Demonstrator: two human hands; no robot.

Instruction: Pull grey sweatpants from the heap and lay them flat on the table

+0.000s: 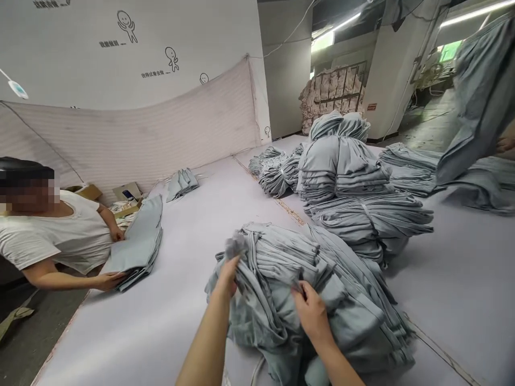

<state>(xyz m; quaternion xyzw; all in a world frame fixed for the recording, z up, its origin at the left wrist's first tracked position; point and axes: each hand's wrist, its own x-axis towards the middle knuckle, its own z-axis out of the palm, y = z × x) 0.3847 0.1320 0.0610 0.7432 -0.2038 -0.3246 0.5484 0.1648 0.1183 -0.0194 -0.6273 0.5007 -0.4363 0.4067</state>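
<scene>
A large loose heap of blue-grey garments [281, 252] lies on the table in front of me. At the heap's left side, my left hand [228, 279] is closed on a bunched edge of a garment, which is blurred by motion. My right hand [310, 310] is closed too, pinching a fold of the blue-grey cloth near the middle of the heap. Cloth hangs between and below both hands. Whether they hold the same garment, I cannot tell.
Tied bundles of blue-grey garments [341, 166] are stacked beyond the heap. On the left, a person [52, 230] handles a folded stack of cloth [139, 244]. At right, another person's hand [506, 143] shows beside hanging trousers [478, 91]. A net [161, 131] borders the table [181, 305].
</scene>
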